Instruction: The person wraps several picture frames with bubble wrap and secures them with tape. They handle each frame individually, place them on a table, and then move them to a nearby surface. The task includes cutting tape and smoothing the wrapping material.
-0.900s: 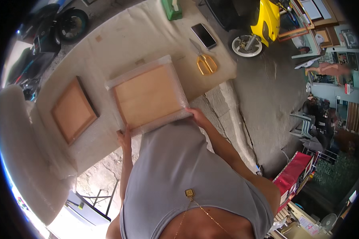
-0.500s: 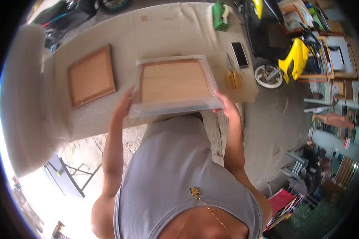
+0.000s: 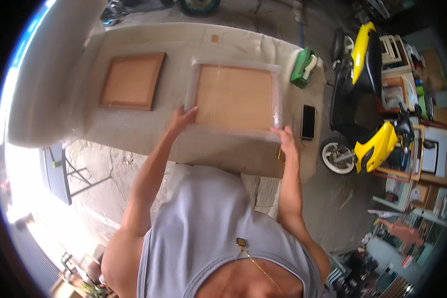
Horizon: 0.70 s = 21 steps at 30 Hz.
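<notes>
A picture frame [image 3: 235, 97] with a brown backing, wrapped in clear bubble wrap, lies back-up over the table in front of me. My left hand [image 3: 184, 118] grips its near left corner, thumb over the top. At the near right corner, my right hand [image 3: 285, 139] holds the wrap-covered edge with its fingertips. Whether the frame rests fully on the table I cannot tell. Scissors with yellow handles [image 3: 281, 154] are mostly hidden behind my right hand and wrist. Left of the wrapped frame lies another brown-backed frame [image 3: 133, 82].
A cloth-covered table [image 3: 184, 42] carries a green tape dispenser [image 3: 303, 68] and a dark-screened phone [image 3: 308, 122] on the right. A large roll of bubble wrap [image 3: 49, 74] stands at the left end. Beyond the right edge is a yellow and black scooter [image 3: 377, 144].
Both hands have moved the wrapped frame away from my body, farther onto the table. My right hand and wrist now cover most of the scissors. The whole view has shifted.
</notes>
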Motion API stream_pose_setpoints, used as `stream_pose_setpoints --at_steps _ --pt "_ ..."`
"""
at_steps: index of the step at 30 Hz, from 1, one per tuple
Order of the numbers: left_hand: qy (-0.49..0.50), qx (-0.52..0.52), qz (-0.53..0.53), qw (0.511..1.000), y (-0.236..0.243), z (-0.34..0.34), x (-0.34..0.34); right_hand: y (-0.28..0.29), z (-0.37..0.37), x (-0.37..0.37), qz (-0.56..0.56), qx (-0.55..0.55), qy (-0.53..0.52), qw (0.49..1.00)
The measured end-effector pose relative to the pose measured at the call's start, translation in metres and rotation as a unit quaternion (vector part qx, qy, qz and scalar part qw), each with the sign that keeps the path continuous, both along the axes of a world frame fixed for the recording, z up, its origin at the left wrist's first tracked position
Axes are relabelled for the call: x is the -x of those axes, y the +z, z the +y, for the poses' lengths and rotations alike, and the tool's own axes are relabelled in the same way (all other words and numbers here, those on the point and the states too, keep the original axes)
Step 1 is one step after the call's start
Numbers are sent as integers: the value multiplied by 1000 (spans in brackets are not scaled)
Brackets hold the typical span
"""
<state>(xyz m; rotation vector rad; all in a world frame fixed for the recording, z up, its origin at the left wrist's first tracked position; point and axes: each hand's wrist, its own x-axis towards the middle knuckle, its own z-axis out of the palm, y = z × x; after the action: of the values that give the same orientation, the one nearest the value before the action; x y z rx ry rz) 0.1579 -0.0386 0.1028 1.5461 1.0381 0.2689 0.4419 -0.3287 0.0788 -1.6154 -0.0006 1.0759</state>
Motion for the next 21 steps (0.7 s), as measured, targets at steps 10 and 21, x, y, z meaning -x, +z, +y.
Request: stream_pose_setpoints --at_steps 10,21 --pt "-31 -61 117 991 -44 25 -56 -31 79 -85 -135 32 90 986" --pt "269 -119 59 954 -42 179 203 -14 165 107 -320 10 26 947"
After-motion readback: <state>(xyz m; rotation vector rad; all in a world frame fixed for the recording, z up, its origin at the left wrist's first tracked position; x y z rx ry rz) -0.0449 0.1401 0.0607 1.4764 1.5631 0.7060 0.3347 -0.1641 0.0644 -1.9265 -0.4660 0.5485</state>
